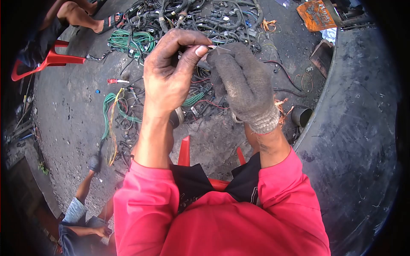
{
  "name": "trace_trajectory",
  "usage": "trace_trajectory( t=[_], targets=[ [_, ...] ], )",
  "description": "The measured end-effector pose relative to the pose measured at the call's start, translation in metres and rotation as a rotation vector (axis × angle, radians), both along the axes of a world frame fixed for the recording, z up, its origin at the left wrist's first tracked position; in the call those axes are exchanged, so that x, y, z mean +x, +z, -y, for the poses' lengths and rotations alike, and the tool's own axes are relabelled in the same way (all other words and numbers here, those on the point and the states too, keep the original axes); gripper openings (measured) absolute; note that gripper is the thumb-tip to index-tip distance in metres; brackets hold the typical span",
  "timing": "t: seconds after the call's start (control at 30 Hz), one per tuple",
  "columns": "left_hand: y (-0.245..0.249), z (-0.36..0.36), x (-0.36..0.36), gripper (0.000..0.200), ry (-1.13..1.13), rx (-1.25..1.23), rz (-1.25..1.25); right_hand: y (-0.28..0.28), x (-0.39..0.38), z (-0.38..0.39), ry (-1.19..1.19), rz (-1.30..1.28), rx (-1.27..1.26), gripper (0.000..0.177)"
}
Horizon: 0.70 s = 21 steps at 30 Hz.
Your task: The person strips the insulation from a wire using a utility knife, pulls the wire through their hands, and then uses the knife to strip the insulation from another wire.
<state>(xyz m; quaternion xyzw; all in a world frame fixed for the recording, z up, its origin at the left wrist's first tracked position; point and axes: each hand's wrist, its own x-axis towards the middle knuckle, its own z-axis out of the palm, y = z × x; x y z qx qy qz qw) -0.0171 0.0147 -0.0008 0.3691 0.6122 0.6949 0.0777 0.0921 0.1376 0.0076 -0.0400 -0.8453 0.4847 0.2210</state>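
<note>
Head view, left hand point(171, 74): bare, thumb and forefinger pinched on the wire point(218, 48).
Wire: held up over the pile point(192, 19), lying left to right towards my other hand.
Right hand point(245, 85): gloved, fingers curled at the wire's far end; I cannot tell whether it grips.

Light: bright, even daylight
Shadows: soft and faint on the ground point(72, 111)
Focus: left hand point(168, 79) and gloved right hand point(243, 83) sharp
Edges: strong fisheye bending, dark vignette in all corners
</note>
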Motion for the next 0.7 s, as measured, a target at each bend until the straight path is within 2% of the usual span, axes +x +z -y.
trace_trajectory(
  t=[0.07,0.2,0.27,0.3,0.47,0.5,0.57,0.7],
  targets=[
    [0.002,0.0,0.001,0.008,0.006,-0.023,-0.026,-0.006,-0.004,-0.004,-0.025,-0.235,0.31,0.017],
    [0.003,-0.001,0.002,0.007,0.017,-0.024,-0.051,-0.006,-0.002,-0.004,-0.002,-0.167,0.179,0.016],
    [0.001,-0.002,0.001,0.007,0.02,-0.019,-0.048,-0.012,-0.004,-0.006,-0.026,-0.273,0.345,0.015],
    [0.0,-0.002,0.001,0.007,0.02,-0.015,-0.06,-0.012,-0.004,-0.005,-0.026,-0.274,0.345,0.015],
    [0.001,-0.003,0.001,0.007,0.043,-0.029,-0.094,0.003,0.0,0.001,-0.034,0.005,0.01,0.014],
    [0.001,-0.003,0.001,0.007,0.063,-0.041,-0.105,0.001,-0.001,0.0,-0.034,0.004,0.01,0.014],
    [0.002,-0.003,0.002,0.008,0.084,-0.052,-0.118,-0.007,-0.003,-0.003,-0.033,-0.189,0.285,0.014],
    [0.004,-0.001,0.002,0.01,0.113,-0.124,-0.21,-0.009,-0.002,-0.002,-0.07,-0.212,0.286,0.013]
  ],
)
